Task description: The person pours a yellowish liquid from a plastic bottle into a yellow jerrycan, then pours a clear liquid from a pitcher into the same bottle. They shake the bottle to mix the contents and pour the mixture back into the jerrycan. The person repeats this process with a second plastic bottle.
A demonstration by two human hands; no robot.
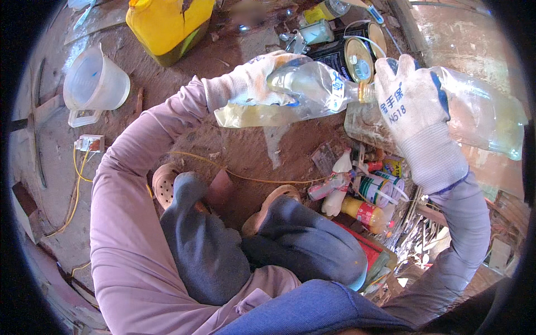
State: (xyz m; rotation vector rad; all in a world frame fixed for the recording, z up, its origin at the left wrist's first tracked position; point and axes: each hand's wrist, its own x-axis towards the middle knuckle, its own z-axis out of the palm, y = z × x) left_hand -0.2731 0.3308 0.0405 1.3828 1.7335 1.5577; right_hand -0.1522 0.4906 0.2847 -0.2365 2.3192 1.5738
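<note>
Both my hands wear whitish work gloves. My left hand is closed around a clear plastic bottle lying nearly level, its neck pointing right. My right hand is closed at the neck end of a larger clear plastic bottle, which stretches away to the right; the fingertips partly hide its neck. The two necks come together just left of my right hand, beside a yellowish-brown ring. Whether they are joined or only touching, I cannot tell.
A yellow jerrycan and a translucent jug stand on the dirt floor at the far left. Dark paint tins lie behind the bottles. White tins and an orange drink bottle lie near my knee. A yellow cord crosses the floor.
</note>
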